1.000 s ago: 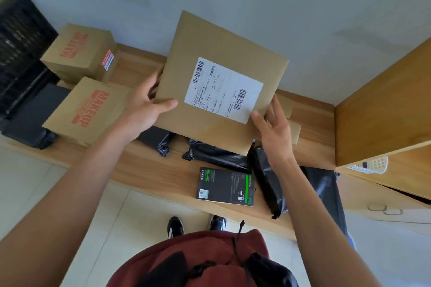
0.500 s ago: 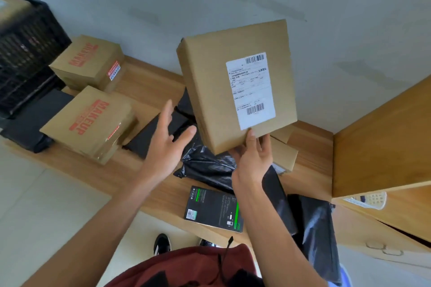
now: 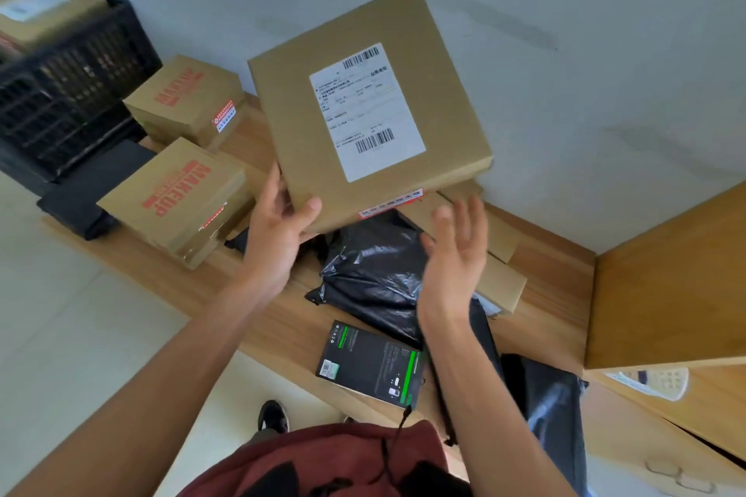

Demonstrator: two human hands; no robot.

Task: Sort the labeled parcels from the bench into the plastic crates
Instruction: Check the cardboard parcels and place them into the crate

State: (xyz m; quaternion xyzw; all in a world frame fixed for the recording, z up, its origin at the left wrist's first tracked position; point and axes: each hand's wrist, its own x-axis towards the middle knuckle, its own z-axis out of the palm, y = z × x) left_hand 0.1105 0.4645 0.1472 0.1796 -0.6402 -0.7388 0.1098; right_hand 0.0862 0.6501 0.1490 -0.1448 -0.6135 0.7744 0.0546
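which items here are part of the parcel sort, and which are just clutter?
Job:
- labeled box, gripped by left hand
- right hand, open, off the box
- black crate
- MAKEUP boxes
- black poly bag
- bench

Clutter:
- wooden cabinet
- black-and-green retail box, unclear

Raised parcel (image 3: 371, 109): matt brown cardboard, smooth; white paper label (image 3: 365, 113), printed. Black bag (image 3: 371, 274) at 6 o'clock of it: glossy crinkled plastic film. Tabletop (image 3: 258, 307): pale wood, satin finish. Crate (image 3: 68, 93) at 9 o'clock: black latticed plastic, probably matt; blurred. Black flat box (image 3: 371, 365): smooth card, faint sheen.
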